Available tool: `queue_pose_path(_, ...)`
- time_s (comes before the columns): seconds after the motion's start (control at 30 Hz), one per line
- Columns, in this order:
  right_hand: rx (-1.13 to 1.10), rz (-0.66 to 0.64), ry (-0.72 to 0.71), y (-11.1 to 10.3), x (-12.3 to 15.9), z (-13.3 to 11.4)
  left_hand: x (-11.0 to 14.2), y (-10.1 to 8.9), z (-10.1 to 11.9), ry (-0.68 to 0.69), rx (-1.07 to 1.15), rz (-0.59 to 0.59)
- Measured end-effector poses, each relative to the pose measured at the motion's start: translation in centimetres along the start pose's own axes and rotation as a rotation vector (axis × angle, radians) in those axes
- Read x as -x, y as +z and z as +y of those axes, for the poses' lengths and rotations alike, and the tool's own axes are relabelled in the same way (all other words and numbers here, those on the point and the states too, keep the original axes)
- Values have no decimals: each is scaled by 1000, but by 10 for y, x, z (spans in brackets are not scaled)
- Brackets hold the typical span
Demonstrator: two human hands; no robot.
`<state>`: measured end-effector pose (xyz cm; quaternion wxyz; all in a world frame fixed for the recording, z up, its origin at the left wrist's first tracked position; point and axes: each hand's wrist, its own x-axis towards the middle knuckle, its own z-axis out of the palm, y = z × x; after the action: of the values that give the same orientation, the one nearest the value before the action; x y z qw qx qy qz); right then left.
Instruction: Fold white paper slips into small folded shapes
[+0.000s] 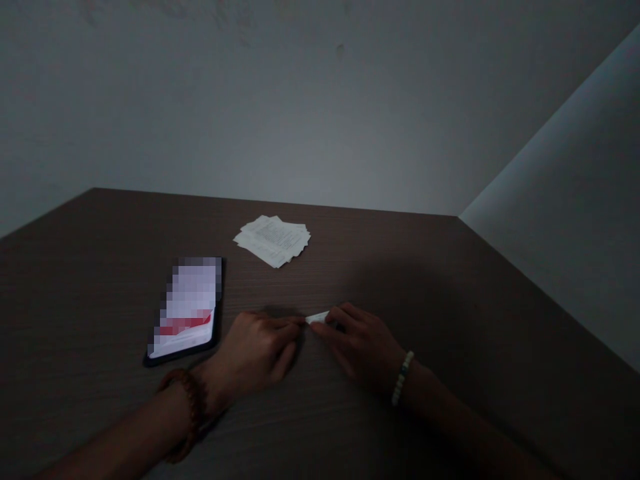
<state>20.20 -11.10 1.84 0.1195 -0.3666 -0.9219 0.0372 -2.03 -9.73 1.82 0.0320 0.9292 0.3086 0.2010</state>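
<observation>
A small folded piece of white paper [317,317] lies low over the table between my two hands. My right hand [361,339] is closed on its right part, thumb and fingertips pinching it. From the other side, my left hand [260,343] has its fingers drawn together, with the fingertips at the paper's left end. How the left fingertips press on it is partly hidden by the hand. Farther back lies a loose, fanned stack of printed white paper slips [274,240].
A phone [187,313] with a lit screen, partly pixelated, lies left of my left hand. The dark brown wooden table [100,267] meets a grey wall [320,120] at the back, and another wall [575,220] rises on the right. The light is dim.
</observation>
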Motion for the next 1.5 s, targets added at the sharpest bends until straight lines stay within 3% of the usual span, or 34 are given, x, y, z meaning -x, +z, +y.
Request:
queue_pose_path(0.3, 40, -29, 5, 1, -1, -1, 2, 3, -3, -116, 89, -7)
queue_pose_path(0.57, 97, -57, 16, -2, -2, -3, -2, -2, 1, -94, 71, -20)
queue_pose_path(0.93, -12, 9, 30, 1, 3, -2, -1, 0, -1, -71, 31, 22)
queue_pose_path(1.1, -198, 189, 66, 6, 3, 6, -1, -1, 0, -39, 64, 19)
queue_pose_path(1.27, -256, 422, 286, 7, 0, 20, 0, 2, -3, -26, 79, 36)
queue_pose_path(1.5, -187, 269, 317, 5, -1, 30, 0, 3, -2, -39, 84, 63)
